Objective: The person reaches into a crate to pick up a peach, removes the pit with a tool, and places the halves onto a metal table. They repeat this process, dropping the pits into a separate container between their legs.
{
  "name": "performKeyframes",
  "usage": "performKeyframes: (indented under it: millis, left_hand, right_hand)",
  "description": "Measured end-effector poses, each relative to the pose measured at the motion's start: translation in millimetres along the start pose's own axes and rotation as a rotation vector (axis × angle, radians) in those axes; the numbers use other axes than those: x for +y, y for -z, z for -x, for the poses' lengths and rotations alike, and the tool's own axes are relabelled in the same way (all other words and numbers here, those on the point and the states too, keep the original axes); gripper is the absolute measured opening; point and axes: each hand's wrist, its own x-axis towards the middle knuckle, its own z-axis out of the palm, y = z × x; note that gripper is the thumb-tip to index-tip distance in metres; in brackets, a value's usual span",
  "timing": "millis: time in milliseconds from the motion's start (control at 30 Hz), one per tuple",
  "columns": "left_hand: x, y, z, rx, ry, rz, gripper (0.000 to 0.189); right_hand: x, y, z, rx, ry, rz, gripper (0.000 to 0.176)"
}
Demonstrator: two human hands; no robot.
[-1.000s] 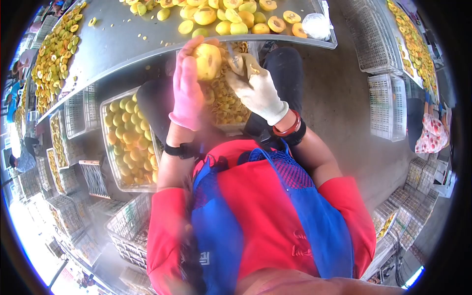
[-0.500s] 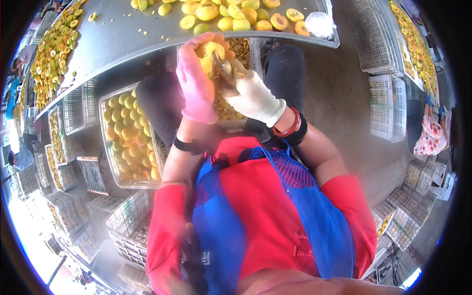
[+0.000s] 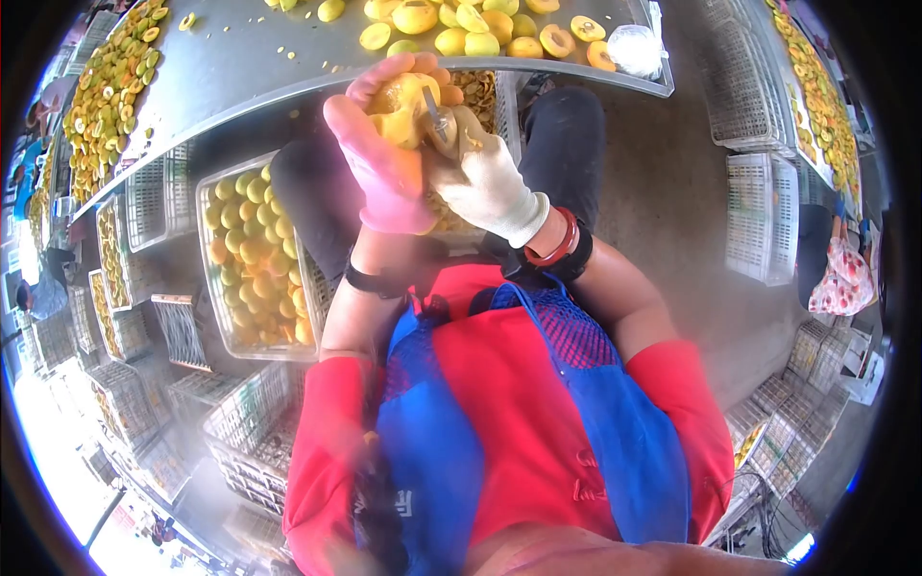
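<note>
In a pink glove, my left hand (image 3: 379,158) holds a yellow fruit (image 3: 401,108) with its fingers curled round the far side. My right hand (image 3: 485,182), in a white glove, grips a small metal tool (image 3: 440,125) whose blade touches the fruit's right side. Beneath both hands is a crate of yellow peelings or pieces (image 3: 474,96), partly hidden. Just beyond them on the metal table (image 3: 259,67) lie whole and halved yellow-green fruits (image 3: 480,43).
A white crate full of fruits (image 3: 257,259) stands left of my legs. Empty crates (image 3: 762,216) are stacked at right, and another crate (image 3: 252,432) sits lower left. A clear plastic bundle (image 3: 636,50) lies at the table corner. Another person's patterned clothing (image 3: 845,278) shows far right.
My left hand has turned slightly, its thumb now further out to the left, and the fruit has tilted with it. The tool remains against the fruit. The whole view has shifted a little.
</note>
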Motion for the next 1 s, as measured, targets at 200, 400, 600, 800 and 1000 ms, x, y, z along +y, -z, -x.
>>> performKeyframes:
  millis: [200,400,600,800,1000]
  left_hand:
    - [1,-2,-1,-0.043,-0.153,-0.284,0.06]
    - [6,0,-4,0.054,0.046,-0.217,0.064]
    - [7,4,-5,0.096,0.108,-0.424,0.074]
    - [0,18,-12,0.094,0.232,-0.362,0.081]
    - [2,-1,-2,0.068,0.119,-0.044,0.075]
  right_hand:
    - [-5,6,-1,-0.086,-0.044,-0.01,0.044]
    - [-5,15,-3,-0.185,-0.052,0.092,0.041]
    - [7,10,1,-0.182,-0.099,-0.121,0.031]
    - [17,4,8,-0.171,-0.129,-0.12,0.029]
    - [10,-7,5,0.028,0.094,0.136,0.023]
